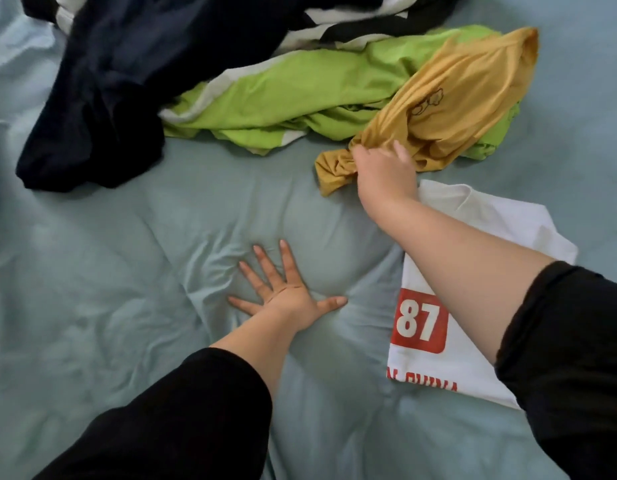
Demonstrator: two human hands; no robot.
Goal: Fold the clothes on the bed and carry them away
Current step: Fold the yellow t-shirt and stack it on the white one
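My right hand [385,174] grips a bunched end of a mustard-yellow garment [452,98], which stretches back over a lime-green garment [286,95]. My left hand [286,289] lies flat with fingers spread, pressing on the pale blue bed sheet [127,271]. A folded white shirt [473,216] with a red "87" patch lies under my right forearm. At the back left sits a dark navy garment [102,91], and a black-and-white striped piece [352,19] lies behind the green one.
The unfolded clothes form a loose pile across the back of the bed. The sheet is wrinkled around my left hand. Black sleeves cover both my upper forearms.
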